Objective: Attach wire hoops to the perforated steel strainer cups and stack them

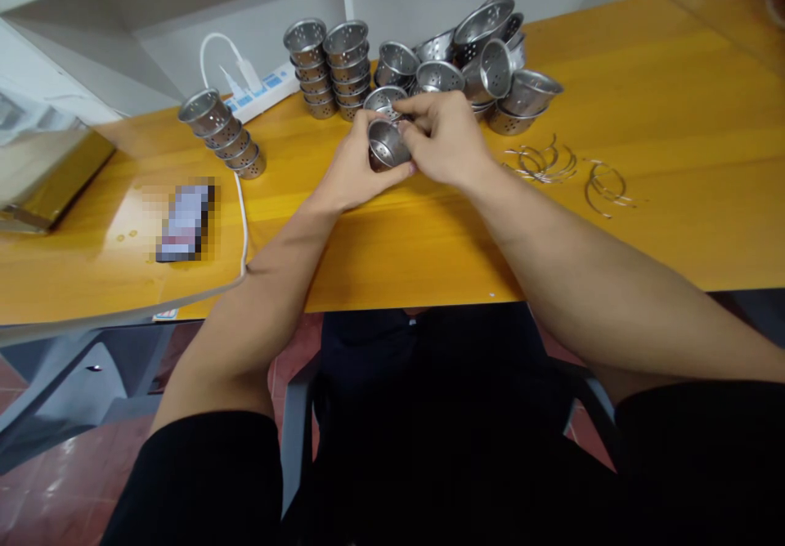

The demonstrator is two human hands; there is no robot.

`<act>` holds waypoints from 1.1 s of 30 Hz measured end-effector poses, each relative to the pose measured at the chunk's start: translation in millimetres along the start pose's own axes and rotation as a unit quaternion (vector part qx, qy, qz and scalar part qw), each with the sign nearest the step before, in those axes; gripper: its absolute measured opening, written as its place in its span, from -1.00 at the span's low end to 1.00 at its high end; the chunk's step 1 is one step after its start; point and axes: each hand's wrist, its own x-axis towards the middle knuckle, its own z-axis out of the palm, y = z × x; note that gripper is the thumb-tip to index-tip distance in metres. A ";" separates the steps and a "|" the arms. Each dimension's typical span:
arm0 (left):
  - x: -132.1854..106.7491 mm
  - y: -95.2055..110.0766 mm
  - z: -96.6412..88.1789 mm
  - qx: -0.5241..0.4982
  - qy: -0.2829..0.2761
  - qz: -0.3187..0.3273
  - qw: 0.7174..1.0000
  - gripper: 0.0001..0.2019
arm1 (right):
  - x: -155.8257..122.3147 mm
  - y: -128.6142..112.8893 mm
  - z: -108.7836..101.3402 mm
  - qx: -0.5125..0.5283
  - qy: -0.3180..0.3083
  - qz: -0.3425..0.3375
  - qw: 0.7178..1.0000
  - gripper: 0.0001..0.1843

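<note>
My left hand (352,168) is wrapped round a small perforated metal cup (388,145), its mouth tilted towards me. At the cup's right rim, my right hand (442,137) is closed in a pinch; whatever lies between its fingertips is too small to make out. Just behind the held cup stands another perforated cup (385,100). A loose heap of metal cups (491,72) lies beyond my right hand, some of them tipped over. Thin bent wire pieces (543,162) are scattered on the table to the right, beside a second small group of wires (607,186).
Stacked cups (348,64) stand at the back, and a leaning stack (224,133) is further left. Behind that is a white power strip (263,92) with a cable. A pixelated phone (186,223) lies on the yellow table (417,260). A box (55,178) sits far left.
</note>
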 end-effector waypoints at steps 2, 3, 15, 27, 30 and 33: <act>0.1 0.1 -0.1 -0.005 -0.002 0.011 1.000 0.07 | 2.9 4.3 4.6 -0.031 0.072 -0.013 0.997 -0.69; -0.1 1.1 -0.2 -0.003 -0.005 0.012 1.000 0.10 | 3.8 5.6 6.8 -0.043 0.092 -0.016 0.995 -0.66; 3.5 -1.4 -0.4 -0.032 -0.014 0.010 0.999 0.07 | -2.2 5.2 1.9 -0.062 0.038 -0.013 0.997 -0.45; 0.6 3.4 0.5 -0.004 0.000 0.025 1.000 -0.04 | -4.6 -0.6 7.4 -0.125 0.057 -0.004 0.990 -0.49; 1.3 5.1 -0.3 0.002 -0.011 0.023 1.000 0.01 | -5.2 -10.3 5.7 -0.153 0.039 0.026 0.987 -0.54; 1.8 5.2 -1.0 0.002 -0.023 0.018 1.000 0.03 | -5.9 -20.0 4.3 -0.150 0.013 0.044 0.988 -0.56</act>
